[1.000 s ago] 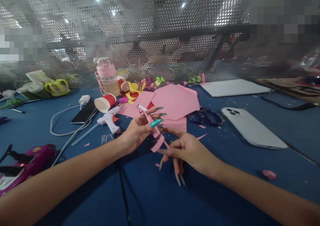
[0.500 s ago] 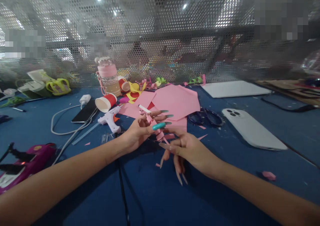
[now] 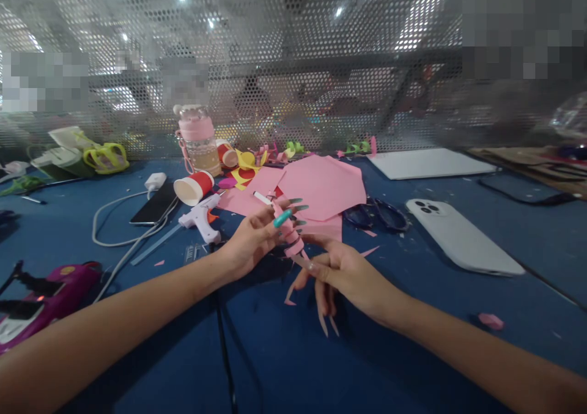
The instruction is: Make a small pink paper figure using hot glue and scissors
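Note:
A slim white rod with a dark end sticks out at the upper left of my left hand. A pink paper strip winds around it in loops, and the fingers of that hand are closed about rod and strip, the thumb with its long teal nail lying on top. Below and to the right, my right hand pinches the strip's lower end between thumb and index finger, while its other fingers hang downward. Behind both hands lie large pink paper sheets. How much of the rod the loops cover is hidden.
A white glue gun, a red paper cup and a black phone lie left. Blue-handled scissors and a white phone lie right. A pink-lidded bottle stands before the perforated metal screen.
My left thumb has slid up and left along the rod, showing more of the pink loops. My right fingertips stay at the strip's lower end.

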A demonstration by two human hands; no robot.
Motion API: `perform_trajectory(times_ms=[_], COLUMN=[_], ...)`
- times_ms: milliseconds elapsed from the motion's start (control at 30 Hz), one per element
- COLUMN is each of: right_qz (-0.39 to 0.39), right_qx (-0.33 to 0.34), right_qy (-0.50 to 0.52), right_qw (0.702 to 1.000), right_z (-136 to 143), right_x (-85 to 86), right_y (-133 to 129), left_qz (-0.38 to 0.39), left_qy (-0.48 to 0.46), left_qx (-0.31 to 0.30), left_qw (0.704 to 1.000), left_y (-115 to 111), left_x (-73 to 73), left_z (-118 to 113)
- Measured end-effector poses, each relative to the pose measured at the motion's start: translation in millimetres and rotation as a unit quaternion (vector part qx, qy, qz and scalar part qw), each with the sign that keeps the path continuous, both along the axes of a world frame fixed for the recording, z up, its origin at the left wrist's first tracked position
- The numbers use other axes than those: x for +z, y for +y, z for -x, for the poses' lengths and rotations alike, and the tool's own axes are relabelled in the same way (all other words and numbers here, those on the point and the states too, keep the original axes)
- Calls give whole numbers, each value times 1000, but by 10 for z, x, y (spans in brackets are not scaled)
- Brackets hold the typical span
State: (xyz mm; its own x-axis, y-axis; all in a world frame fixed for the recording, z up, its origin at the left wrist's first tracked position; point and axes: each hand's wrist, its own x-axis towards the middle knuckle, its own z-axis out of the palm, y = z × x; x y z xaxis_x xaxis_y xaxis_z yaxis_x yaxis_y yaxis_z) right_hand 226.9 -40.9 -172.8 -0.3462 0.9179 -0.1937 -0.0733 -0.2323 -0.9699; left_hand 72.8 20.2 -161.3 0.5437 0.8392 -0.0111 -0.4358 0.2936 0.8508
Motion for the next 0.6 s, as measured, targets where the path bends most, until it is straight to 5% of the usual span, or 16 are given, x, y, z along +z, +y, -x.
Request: perform_trajectory(times_ms=[600], right_qz=[-2], right_qx=[2], right_qy=[-2], right_qw=[1000], right_z=[13], right_x=[-2], right_y=[1], left_qz=[-17], left_qy=[-9], left_qx=[-6], left_qw=[1000], left_y=[44], left_x=[-56], left_z=[12])
